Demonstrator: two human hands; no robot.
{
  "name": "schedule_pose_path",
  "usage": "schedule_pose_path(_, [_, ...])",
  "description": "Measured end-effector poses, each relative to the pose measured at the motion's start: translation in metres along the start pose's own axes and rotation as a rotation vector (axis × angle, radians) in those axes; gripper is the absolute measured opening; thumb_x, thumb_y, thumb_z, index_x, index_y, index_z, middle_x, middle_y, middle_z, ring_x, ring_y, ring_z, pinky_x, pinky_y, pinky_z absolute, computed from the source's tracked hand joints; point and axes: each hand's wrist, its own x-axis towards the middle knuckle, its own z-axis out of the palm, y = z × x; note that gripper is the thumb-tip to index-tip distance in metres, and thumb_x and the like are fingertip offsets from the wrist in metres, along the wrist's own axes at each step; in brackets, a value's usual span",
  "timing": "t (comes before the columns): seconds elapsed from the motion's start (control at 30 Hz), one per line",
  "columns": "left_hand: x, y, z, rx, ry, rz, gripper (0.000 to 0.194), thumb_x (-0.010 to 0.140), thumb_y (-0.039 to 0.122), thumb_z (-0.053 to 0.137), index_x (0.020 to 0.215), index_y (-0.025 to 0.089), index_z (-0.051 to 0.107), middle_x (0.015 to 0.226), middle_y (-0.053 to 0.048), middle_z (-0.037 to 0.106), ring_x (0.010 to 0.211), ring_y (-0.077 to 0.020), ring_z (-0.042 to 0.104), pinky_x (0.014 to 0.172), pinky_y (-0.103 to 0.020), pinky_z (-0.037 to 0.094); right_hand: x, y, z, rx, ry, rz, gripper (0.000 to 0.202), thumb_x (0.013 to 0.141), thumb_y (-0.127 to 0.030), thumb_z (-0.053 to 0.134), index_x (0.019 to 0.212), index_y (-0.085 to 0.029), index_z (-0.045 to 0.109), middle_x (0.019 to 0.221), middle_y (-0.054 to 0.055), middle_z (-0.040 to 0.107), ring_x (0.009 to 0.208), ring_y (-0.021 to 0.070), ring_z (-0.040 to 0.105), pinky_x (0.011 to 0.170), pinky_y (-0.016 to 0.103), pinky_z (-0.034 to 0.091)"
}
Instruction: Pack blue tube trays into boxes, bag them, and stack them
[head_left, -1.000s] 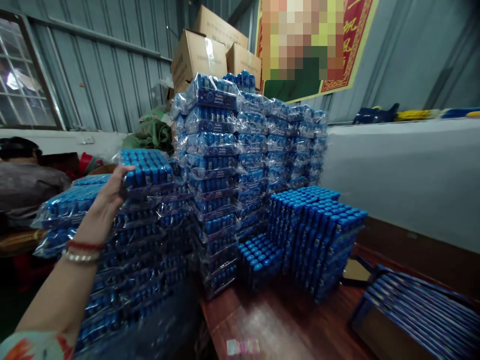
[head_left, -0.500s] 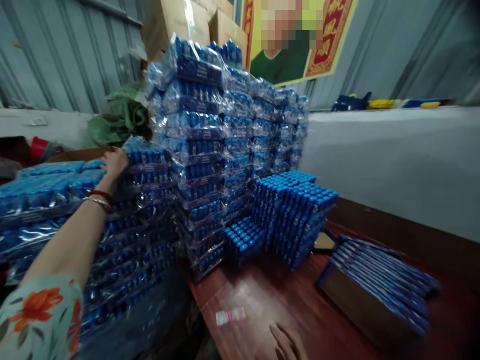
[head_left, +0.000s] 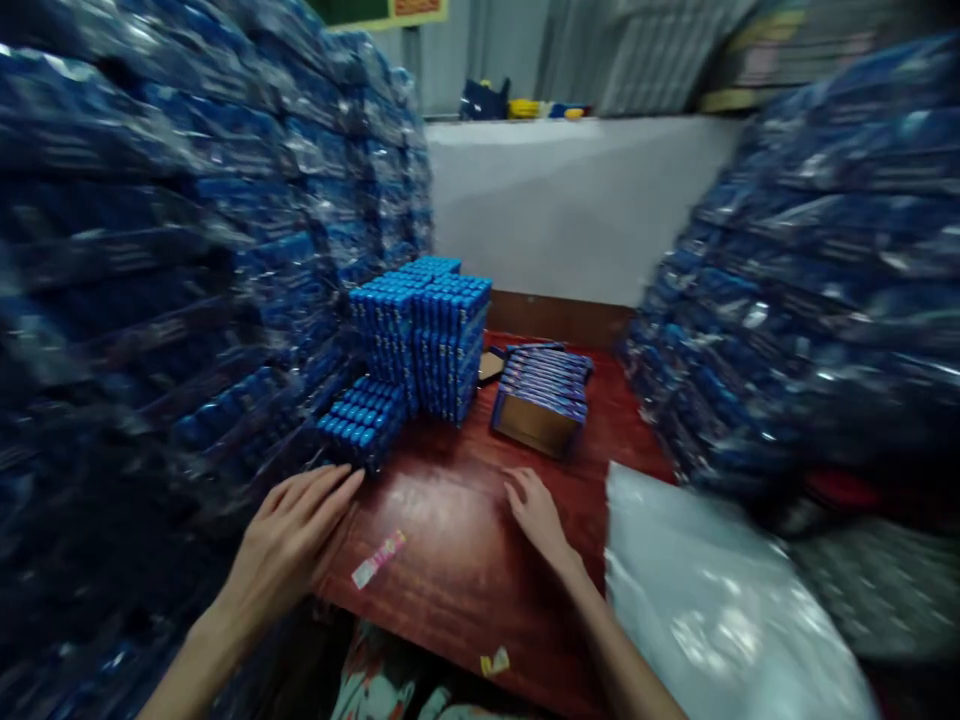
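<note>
Apparently between grabs: left hand, loosely spread and seemingly empty, sits just beside the low blue pack on the red table, right hand slack-fingered and empty short of the stacked trays, so lifting either calls for reaching forward.

Bare left hand and right hand, uncovered forearms, pale green clothing with blurred orange-red patches
</note>
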Motion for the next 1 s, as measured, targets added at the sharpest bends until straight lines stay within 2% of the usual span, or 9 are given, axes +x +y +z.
schedule_pose_path(0.07, [0.011, -0.022, 0.039, 0.177, -0.107, 0.028, 0.049, 0.083, 0.049, 0.051, 0.125, 0.024, 0.055, 0.129, -0.012, 0.055, 0.117, -0.0311, 0.052, 0.099, -0.047, 0.041, -0.007, 0.014, -0.020, -0.120, -0.017, 0.091, 0.026, 0.085, -0.019, 0.047, 0.104, -0.017, 0.065, 0.106, 0.011, 0.063, 0.103, 0.0234, 0.058, 0.092, 0.039, 0.046])
schedule_pose_path(0.17, [0.057, -0.059, 0.080, 0.426, -0.140, -0.168, 0.069, 0.085, 0.054, 0.040, 0.136, 0.008, 0.041, 0.140, -0.023, 0.039, 0.127, -0.0399, 0.039, 0.101, -0.053, 0.036, -0.026, 0.037, -0.052, -0.219, 0.004, 0.219, 0.026, 0.084, -0.019, 0.051, 0.106, -0.017, 0.064, 0.109, 0.011, 0.063, 0.105, 0.0236, 0.056, 0.094, 0.039, 0.044])
schedule_pose_path(0.3, [0.127, -0.091, 0.104, 0.596, -0.401, -0.467, 0.074, 0.086, 0.056, 0.035, 0.137, 0.003, 0.037, 0.133, -0.029, 0.044, 0.121, -0.0438, 0.045, 0.096, -0.053, 0.038, -0.033, 0.057, -0.084, -0.263, 0.103, 0.343, 0.031, 0.088, -0.026, 0.047, 0.114, -0.013, 0.058, 0.113, 0.012, 0.062, 0.107, 0.0223, 0.057, 0.096, 0.036, 0.042])
schedule_pose_path(0.4, [0.154, -0.101, 0.110, 0.602, -0.531, -0.597, 0.070, 0.088, 0.054, 0.033, 0.133, 0.001, 0.041, 0.130, -0.029, 0.048, 0.123, -0.0437, 0.043, 0.097, -0.051, 0.036, -0.004, 0.061, -0.088, -0.270, 0.161, 0.385, 0.038, 0.089, -0.034, 0.048, 0.121, -0.013, 0.052, 0.119, 0.013, 0.060, 0.110, 0.0227, 0.056, 0.096, 0.035, 0.042])
schedule_pose_path(0.53, [0.156, -0.104, 0.122, 0.587, -0.525, -0.662, 0.066, 0.089, 0.050, 0.034, 0.130, 0.000, 0.044, 0.130, -0.031, 0.047, 0.120, -0.0436, 0.047, 0.095, -0.051, 0.038, 0.058, 0.061, -0.074, -0.278, 0.202, 0.486, 0.047, 0.088, -0.042, 0.049, 0.123, -0.011, 0.044, 0.114, 0.018, 0.062, 0.103, 0.0271, 0.060, 0.086, 0.037, 0.045])
schedule_pose_path(0.6, [0.149, -0.104, 0.127, 0.586, -0.483, -0.675, 0.064, 0.090, 0.049, 0.028, 0.132, 0.002, 0.042, 0.131, -0.030, 0.046, 0.119, -0.0429, 0.048, 0.094, -0.051, 0.038, 0.081, 0.063, -0.069, -0.288, 0.208, 0.563, 0.040, 0.089, -0.036, 0.045, 0.120, -0.010, 0.045, 0.104, 0.020, 0.064, 0.094, 0.0282, 0.063, 0.077, 0.036, 0.047])
schedule_pose_path(0.67, [0.143, -0.103, 0.131, 0.586, -0.444, -0.683, 0.063, 0.091, 0.048, 0.025, 0.132, 0.004, 0.042, 0.131, -0.029, 0.047, 0.118, -0.0421, 0.049, 0.094, -0.052, 0.038, 0.092, 0.066, -0.067, -0.302, 0.214, 0.616, 0.032, 0.089, -0.024, 0.039, 0.116, -0.009, 0.048, 0.098, 0.020, 0.065, 0.089, 0.0274, 0.064, 0.073, 0.035, 0.045])
schedule_pose_path(0.8, [0.141, -0.107, 0.136, 0.588, -0.409, -0.714, 0.063, 0.090, 0.048, 0.025, 0.133, 0.006, 0.042, 0.131, -0.029, 0.047, 0.118, -0.0418, 0.050, 0.094, -0.051, 0.039, 0.082, 0.079, -0.074, -0.324, 0.220, 0.625, 0.036, 0.087, -0.014, 0.032, 0.119, -0.009, 0.048, 0.094, 0.019, 0.066, 0.086, 0.0259, 0.063, 0.073, 0.033, 0.042])
schedule_pose_path(1.0, [0.154, -0.123, 0.133, 0.497, -0.494, -0.722, 0.073, 0.083, 0.059, 0.040, 0.130, 0.004, 0.047, 0.121, -0.029, 0.057, 0.115, -0.0426, 0.053, 0.093, -0.051, 0.041, 0.063, 0.093, -0.089, -0.353, 0.168, 0.580, 0.041, 0.087, -0.014, 0.031, 0.126, -0.008, 0.046, 0.089, 0.017, 0.067, 0.081, 0.0250, 0.063, 0.070, 0.031, 0.040])
